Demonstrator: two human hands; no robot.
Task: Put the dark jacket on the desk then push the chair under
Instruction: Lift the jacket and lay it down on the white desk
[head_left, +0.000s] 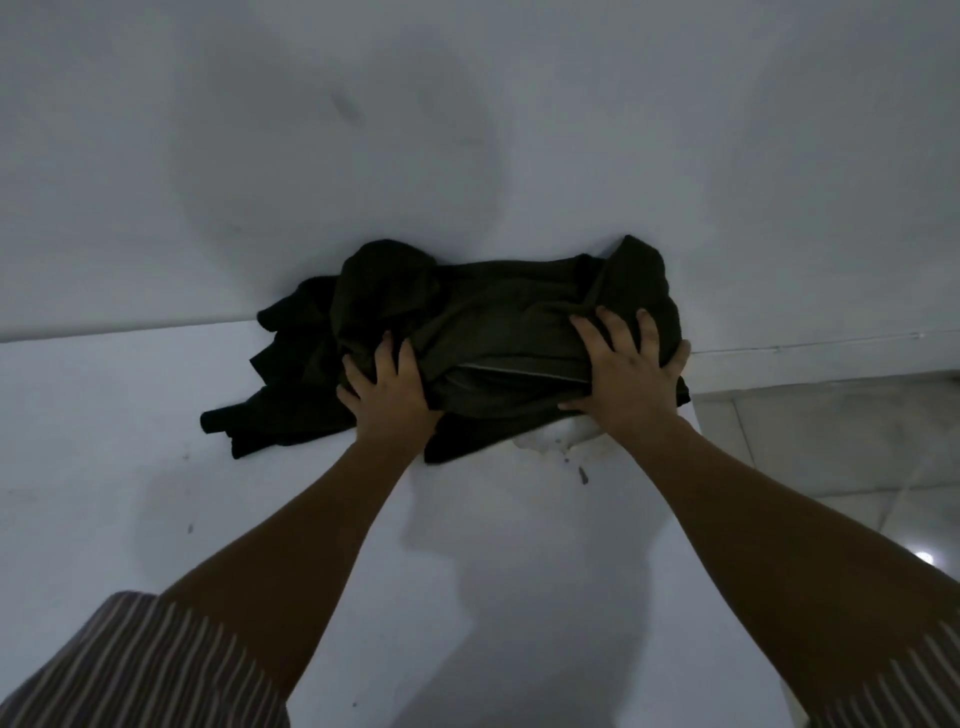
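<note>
The dark jacket (467, 312) lies bunched in a heap on the white desk (104, 441), pushed up against the white wall at the back. My left hand (389, 395) presses on the jacket's near left part with fingers spread. My right hand (628, 369) lies flat on its right end, fingers spread over the fabric and thumb under the near fold. A pale zip edge shows between the two hands. The chair is not in view.
The desk's right edge runs close beside my right arm, and beyond it lies a glossy tiled floor (831, 457). A chipped, stained patch (561, 452) marks the desk just in front of the jacket. The white wall (467, 130) closes off the back.
</note>
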